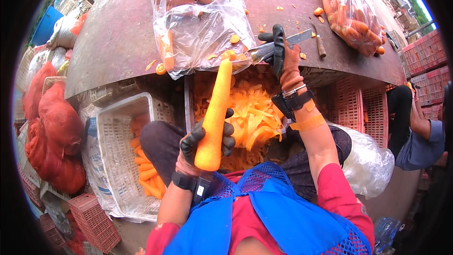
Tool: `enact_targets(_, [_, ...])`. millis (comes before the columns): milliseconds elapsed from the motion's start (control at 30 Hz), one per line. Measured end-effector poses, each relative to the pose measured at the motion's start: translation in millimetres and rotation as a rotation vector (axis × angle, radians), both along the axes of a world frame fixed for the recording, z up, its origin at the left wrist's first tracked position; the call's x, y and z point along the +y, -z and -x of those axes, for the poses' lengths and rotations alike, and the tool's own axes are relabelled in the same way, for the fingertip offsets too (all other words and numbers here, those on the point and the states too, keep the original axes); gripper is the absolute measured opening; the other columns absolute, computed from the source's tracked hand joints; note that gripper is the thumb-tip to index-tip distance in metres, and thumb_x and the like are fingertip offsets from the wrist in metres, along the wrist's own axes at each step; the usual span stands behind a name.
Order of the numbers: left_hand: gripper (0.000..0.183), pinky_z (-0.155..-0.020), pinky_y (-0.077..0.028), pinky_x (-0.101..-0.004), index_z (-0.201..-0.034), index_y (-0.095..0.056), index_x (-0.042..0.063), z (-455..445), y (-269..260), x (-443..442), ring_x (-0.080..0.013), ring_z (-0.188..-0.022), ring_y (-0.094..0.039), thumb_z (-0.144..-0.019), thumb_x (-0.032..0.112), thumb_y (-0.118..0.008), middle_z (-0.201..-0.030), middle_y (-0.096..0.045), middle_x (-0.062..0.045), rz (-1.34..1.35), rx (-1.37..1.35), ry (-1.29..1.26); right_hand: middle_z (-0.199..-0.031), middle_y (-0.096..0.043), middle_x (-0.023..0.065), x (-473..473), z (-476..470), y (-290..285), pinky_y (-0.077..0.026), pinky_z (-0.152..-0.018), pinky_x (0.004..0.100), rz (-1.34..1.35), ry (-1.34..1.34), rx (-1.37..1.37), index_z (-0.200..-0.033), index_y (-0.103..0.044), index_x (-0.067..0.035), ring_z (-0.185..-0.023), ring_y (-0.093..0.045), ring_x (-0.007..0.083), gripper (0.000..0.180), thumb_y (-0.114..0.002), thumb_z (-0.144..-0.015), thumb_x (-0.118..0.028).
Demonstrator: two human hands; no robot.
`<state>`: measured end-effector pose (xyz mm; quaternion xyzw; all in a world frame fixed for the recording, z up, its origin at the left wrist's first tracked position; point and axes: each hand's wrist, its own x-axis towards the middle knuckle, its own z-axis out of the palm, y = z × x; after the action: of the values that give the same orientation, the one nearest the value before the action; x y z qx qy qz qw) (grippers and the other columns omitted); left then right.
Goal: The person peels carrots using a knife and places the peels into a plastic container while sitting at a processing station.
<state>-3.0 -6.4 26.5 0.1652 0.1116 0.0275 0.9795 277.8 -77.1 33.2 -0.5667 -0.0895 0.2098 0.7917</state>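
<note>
A thick peeled carrot (pixel 213 120) stands lengthwise in my gloved left hand (pixel 208 138), fingers wrapped around its lower part. Its far end points at the table edge, where carrot scraps lie. My right hand (pixel 282 51), also gloved, is above that edge, right of the carrot's far end, and grips a metal-bladed cutting tool (pixel 262 52); the fingers hide part of it. Blade and carrot are apart. Below the hands, between my knees, lies a heap of carrot peelings (pixel 254 113). A clear plastic bag (pixel 205 32) with carrots in its far part rests on the table.
The reddish table (pixel 113 42) also bears a wooden-handled knife (pixel 320 46) and another carrot bag (pixel 350 17). To the left, a white plastic crate (pixel 109 163) contains peeled carrots (pixel 148 170). Red mesh sacks (pixel 58 120) stand beyond it. Another person (pixel 421 138) sits at right.
</note>
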Motion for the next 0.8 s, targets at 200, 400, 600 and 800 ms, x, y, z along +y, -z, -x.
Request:
enact_targets(200, [0.064,-0.064,-0.052,-0.0346,-0.132,-0.035,-0.005,-14.5,-11.4,5.8,-0.0238,-0.077,-0.062,-0.083,0.029,-0.058,-0.095,-0.058,-0.013,-0.108,-0.016,-0.010,-0.078,-0.066,0.0069,-22.3,48.1,-16.3,-0.042,-0.048,0.0193,-0.138,-0.107,0.098,-0.099,-0.063,0.004,-0.057,-0.057,0.0081,0.037,-0.059,-0.090,-0.032])
enact_targets(400, [0.069,-0.057,-0.050,-0.0343,-0.125,-0.042,-0.004,-20.6,-16.6,13.6,-0.0237,-0.070,-0.060,-0.081,0.047,-0.061,-0.090,-0.058,-0.014,0.010,-0.140,0.031,-0.095,-0.068,0.0055,-37.1,67.4,-17.2,-0.043,-0.058,0.0264,0.055,-0.199,-0.482,-0.126,-0.048,-0.001,-0.070,-0.063,0.0145,0.048,-0.062,-0.084,-0.021])
enact_targets(600, [0.055,-0.059,-0.050,-0.0334,-0.122,-0.045,-0.002,-20.5,-37.4,10.5,-0.0251,-0.068,-0.061,-0.080,0.031,-0.060,-0.101,-0.060,-0.019,-0.301,-0.081,-0.027,-0.106,-0.066,0.0057,-39.5,59.2,-3.5,-0.043,-0.068,0.0306,0.153,-0.164,-1.035,-0.136,-0.039,-0.005,-0.081,-0.064,0.0163,0.057,-0.060,-0.083,-0.012])
enact_targets(800, [0.050,-0.065,-0.047,-0.0260,-0.120,-0.048,-0.001,-18.0,-39.9,3.5,-0.0160,-0.071,-0.057,-0.080,0.022,-0.065,-0.085,-0.059,-0.011,-0.342,0.046,0.090,-0.094,-0.068,0.0100,-39.4,65.2,-33.2,-0.047,-0.063,0.0241,0.086,0.030,-1.155,-0.113,-0.058,0.000,-0.069,-0.063,0.0125,0.028,-0.047,-0.095,-0.018])
